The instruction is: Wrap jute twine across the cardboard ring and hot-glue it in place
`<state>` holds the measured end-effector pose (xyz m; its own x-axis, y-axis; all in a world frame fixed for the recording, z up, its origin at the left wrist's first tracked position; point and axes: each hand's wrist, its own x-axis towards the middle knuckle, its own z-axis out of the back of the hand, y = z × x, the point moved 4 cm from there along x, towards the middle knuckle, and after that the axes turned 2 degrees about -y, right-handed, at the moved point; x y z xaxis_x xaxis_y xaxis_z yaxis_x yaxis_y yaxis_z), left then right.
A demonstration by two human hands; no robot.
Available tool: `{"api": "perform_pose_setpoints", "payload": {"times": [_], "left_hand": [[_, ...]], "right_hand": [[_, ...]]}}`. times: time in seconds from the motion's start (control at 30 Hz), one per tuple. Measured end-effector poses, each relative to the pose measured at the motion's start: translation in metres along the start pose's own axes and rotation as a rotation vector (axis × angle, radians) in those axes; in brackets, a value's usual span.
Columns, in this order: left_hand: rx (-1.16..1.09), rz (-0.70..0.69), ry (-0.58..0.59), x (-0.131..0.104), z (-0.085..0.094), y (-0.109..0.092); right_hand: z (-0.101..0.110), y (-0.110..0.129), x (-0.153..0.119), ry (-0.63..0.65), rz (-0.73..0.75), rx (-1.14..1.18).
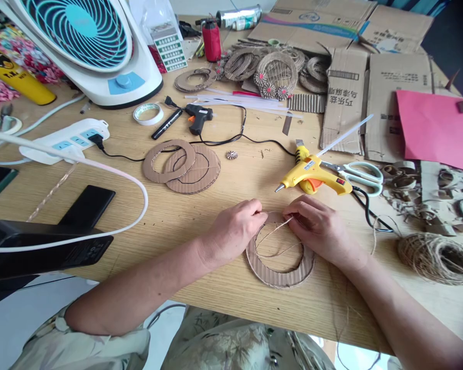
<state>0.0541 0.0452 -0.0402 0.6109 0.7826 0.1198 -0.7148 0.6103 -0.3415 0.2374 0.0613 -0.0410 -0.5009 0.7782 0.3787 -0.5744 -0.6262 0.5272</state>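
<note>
A corrugated cardboard ring point(281, 279) lies near the table's front edge. My left hand point(237, 226) is closed at its upper left rim, fingertips pinched together there. Jute twine point(274, 228) crosses the ring's opening and runs into the pinched fingers of my right hand point(317, 226) at the upper right rim. A loose loop of the twine hangs within the opening. Twine also trails from beside my right forearm toward the twine ball point(435, 257). My fingers hide part of the ring's top.
Ahead lie a yellow glue gun point(312, 174), scissors point(364, 174) and a small black glue gun point(199, 118). Another cardboard ring point(150, 163) overlaps a marked cardboard disc point(212, 172). A power strip point(67, 139), white cable point(119, 176) and fan point(100, 67) stand left; cardboard sheets point(393, 97) lie right.
</note>
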Motion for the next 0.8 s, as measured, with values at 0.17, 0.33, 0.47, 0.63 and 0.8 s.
{"api": "perform_pose_setpoints", "payload": {"times": [0.17,0.33,0.47,0.63,0.8], "left_hand": [[0.049,-0.012,-0.001,0.0004,-0.0009,-0.0003],[0.059,-0.015,-0.018,0.0006,-0.0026,0.0001],[0.076,-0.029,-0.044,0.0014,-0.0023,-0.0012],[0.095,-0.046,-0.059,0.0027,-0.0031,-0.0027],[0.108,-0.048,-0.048,0.0040,-0.0046,-0.0037]], "right_hand": [[-0.0003,0.0000,-0.0005,0.003,-0.001,-0.003],[-0.0003,0.0000,0.0001,0.010,-0.008,0.000],[0.0006,0.0010,0.0004,0.011,-0.015,-0.005],[0.0005,0.0003,0.0006,0.014,-0.031,-0.006],[0.0005,0.0000,0.0004,0.013,-0.015,-0.024]]}}
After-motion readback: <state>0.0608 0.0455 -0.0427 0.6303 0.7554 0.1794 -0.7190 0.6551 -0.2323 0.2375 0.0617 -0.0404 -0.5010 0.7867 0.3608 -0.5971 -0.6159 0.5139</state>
